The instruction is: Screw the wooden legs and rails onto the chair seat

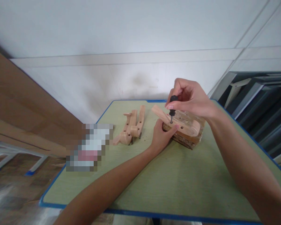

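Observation:
My right hand [189, 98] is closed around the black handle of a small screwdriver [173, 104], held upright with its tip down at a hole in a pale wooden hook [189, 127]. The hook lies on a rough block of wood [184, 143] with a bark-like edge. My left hand [162, 134] is wrapped round the near left side of the block, its thumb pressing on the hook beside the screwdriver tip. A dark hole shows in the hook to the right of the tip. Whether a screw sits under the tip I cannot tell.
Left of my hands, several more wooden hook pieces [131, 126] with drilled holes lie together, small dark screws [131, 142] near them. A blurred-out item [91, 147] lies at the table's left edge. Cardboard [25, 103] stands left; dark panels [267, 106] lean at right.

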The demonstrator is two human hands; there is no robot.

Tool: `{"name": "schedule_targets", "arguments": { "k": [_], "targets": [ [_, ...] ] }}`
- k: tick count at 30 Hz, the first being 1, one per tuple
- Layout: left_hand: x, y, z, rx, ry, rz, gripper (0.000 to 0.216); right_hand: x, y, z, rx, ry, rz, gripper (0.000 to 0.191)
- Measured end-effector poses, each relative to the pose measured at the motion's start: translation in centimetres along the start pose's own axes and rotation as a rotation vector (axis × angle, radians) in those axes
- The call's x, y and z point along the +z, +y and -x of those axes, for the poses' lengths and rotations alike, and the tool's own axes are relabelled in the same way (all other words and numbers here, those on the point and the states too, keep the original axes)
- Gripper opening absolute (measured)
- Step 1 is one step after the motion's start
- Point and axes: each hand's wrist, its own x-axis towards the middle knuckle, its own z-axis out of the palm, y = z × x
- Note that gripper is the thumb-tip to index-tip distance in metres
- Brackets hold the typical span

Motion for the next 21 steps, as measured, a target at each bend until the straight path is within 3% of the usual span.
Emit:
{"name": "schedule_targets", "arguments": {
  "k": [4,8,14,21],
  "targets": [
    [0.0,0.1,0.0,0.011,0.003,0.006,0.042,-0.5,0.2,-0.3,-0.069,0.022,0.129,0.027],
    [0.0,0.1,0.0,-0.004,-0.004,0.009,0.046,-1.2,0.3,-0.2,-0.062,-0.071,0.165,0.02],
    [0.0,0.0,0.0,-0.007,-0.006,-0.003,0.045,-1.8,-0.3,0.2,-0.015,-0.237,0.181,0.039],
    [0.0,-0.1,-0.1,-0.01,-0.003,0.001,0.043,-1.9,-0.6,0.4,-0.01,-0.286,0.172,0.035]
  ]
}}
